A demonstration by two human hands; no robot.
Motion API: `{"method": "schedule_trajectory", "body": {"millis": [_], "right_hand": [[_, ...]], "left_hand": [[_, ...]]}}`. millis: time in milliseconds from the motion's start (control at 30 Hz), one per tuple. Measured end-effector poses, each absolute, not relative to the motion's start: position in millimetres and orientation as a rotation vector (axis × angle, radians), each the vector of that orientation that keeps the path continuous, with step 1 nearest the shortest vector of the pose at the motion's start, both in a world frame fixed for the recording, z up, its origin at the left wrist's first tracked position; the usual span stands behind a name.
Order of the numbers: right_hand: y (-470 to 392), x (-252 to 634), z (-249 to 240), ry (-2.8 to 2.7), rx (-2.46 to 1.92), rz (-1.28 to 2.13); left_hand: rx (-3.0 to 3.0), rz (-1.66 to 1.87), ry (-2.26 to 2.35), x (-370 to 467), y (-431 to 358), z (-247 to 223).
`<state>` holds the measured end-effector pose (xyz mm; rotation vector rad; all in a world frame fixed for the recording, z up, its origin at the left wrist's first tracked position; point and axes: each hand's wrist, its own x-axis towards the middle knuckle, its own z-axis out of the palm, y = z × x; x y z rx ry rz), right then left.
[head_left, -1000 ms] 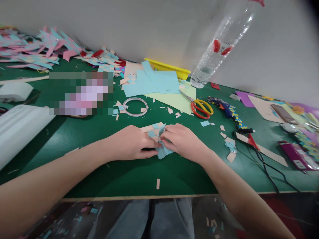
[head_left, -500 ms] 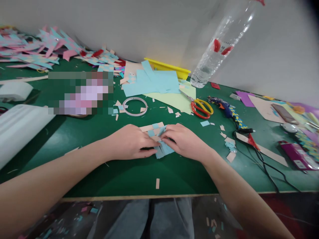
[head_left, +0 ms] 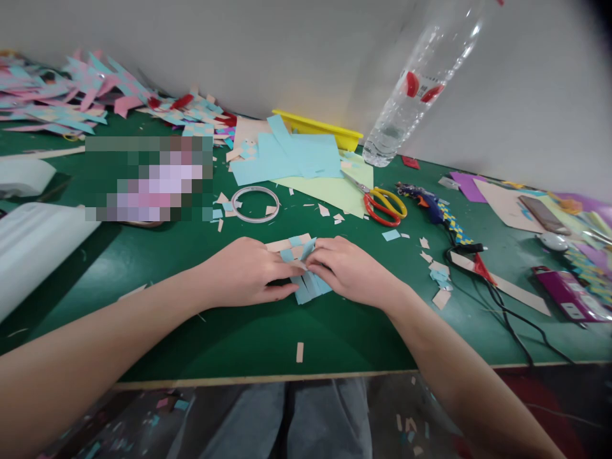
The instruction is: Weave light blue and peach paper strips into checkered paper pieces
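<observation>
Blue and beige paper strips, crossed over each other in a small woven piece (head_left: 310, 288), lie on the green table between my hands. My left hand (head_left: 251, 273) rests on the piece's left side, its fingers pressing on the strips. From the right, my right hand (head_left: 344, 268) pinches a blue strip that stands up from the weave. The fingertips of both hands nearly meet at the middle, where they partly hide the strips.
Scissors (head_left: 385, 205), a roll of tape (head_left: 255, 204) and blue sheets (head_left: 306, 156) lie beyond my hands. A clear bottle (head_left: 406, 95) stands behind. Cables (head_left: 502, 299) and a purple pack (head_left: 571, 293) are at the right, a white object (head_left: 43, 248) at the left.
The view has shifted slightly, so most things appear a little further left. My fingers have moved only slightly at the strips, and both hands remain on the woven piece.
</observation>
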<state>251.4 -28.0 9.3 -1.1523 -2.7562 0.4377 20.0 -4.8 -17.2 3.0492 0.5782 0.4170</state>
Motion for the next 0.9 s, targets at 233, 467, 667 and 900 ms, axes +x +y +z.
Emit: {"method": "schedule_trajectory", "body": {"millis": [233, 467, 667, 900], "right_hand": [[-28.1, 250.8, 10.0, -2.769, -1.166, 0.454], [-28.4, 251.8, 9.3, -2.758, -1.156, 0.444], [-28.7, 252.2, 9.7, -2.748, -1.161, 0.451], [-28.6, 251.5, 9.4, -2.751, -1.154, 0.455]], "left_hand": [[3.081, 0.352, 0.572, 19.9, -4.7, -16.9], [3.036, 0.391, 0.634, 20.5, -5.4, -15.8], [3.014, 0.392, 0.648, 20.8, -5.1, -16.5], [3.016, 0.366, 0.655, 21.0, -4.8, -17.7]]}}
